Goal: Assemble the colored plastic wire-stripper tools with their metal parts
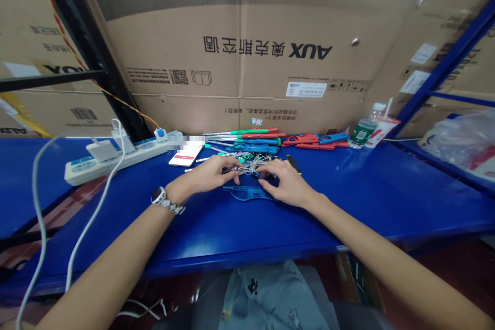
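Observation:
My left hand (212,172) is closed in a pinch over the pile of small parts; what it holds is too small to make out. Facing it, my right hand (284,181) has its fingers curled together near a small dark piece, and its grip is partly hidden. Between the hands lies a tangle of thin wires and small metal parts (253,165). Just below them is a blue plastic handle shell (247,194), flat on the table, its right end covered by my right hand. A black-and-yellow screwdriver handle (294,164) shows behind my right hand.
Long-stemmed pieces with green, red and blue handles (255,136) lie behind the parts. Red and blue handle shells (315,140) are heaped beside a bottle (363,131) and a cup (382,131). A phone (187,151) and a power strip (119,160) with white cables sit left.

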`<state>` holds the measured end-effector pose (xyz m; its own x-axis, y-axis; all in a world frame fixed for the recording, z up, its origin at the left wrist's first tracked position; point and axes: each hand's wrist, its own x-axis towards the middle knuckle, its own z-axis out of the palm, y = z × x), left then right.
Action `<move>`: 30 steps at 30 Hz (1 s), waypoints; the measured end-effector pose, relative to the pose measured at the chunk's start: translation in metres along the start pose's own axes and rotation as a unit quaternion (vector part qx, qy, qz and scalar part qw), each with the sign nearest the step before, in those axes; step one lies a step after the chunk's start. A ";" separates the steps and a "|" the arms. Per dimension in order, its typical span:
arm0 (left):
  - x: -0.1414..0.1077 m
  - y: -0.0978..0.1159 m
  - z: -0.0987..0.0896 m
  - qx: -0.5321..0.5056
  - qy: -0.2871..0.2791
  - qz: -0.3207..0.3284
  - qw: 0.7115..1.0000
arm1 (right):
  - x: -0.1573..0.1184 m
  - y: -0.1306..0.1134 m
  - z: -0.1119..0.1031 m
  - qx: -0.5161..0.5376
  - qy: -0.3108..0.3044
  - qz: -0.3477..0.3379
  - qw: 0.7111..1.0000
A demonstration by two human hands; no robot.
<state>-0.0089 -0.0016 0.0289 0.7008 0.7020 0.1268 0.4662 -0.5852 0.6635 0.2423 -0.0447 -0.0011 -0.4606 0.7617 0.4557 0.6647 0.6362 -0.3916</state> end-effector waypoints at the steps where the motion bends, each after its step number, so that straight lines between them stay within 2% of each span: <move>1: 0.000 0.001 0.000 0.012 -0.002 0.005 1.000 | 0.001 -0.001 0.001 -0.004 0.000 -0.003 1.000; 6: 0.001 -0.001 0.001 0.040 -0.011 0.039 0.998 | 0.017 -0.003 0.007 0.001 -0.007 -0.027 1.000; 9: 0.001 -0.006 0.000 0.052 0.006 0.059 0.997 | 0.026 -0.001 0.009 0.016 -0.011 -0.039 0.999; 14: 0.003 -0.009 0.002 0.125 0.023 0.088 0.988 | 0.030 0.002 0.009 0.025 0.017 -0.058 0.998; 24: 0.007 -0.014 0.008 0.151 0.022 0.090 0.984 | 0.038 -0.003 0.013 0.052 0.013 -0.060 0.997; 30: 0.004 -0.009 0.010 0.119 0.037 0.080 0.989 | 0.041 0.001 0.019 0.059 0.011 -0.065 0.996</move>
<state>-0.0049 0.0028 0.0164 0.7376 0.6162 0.2760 0.4729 -0.7632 0.4403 0.2131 -0.0112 0.0022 -0.5251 0.6697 0.5251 0.5261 0.7405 -0.4183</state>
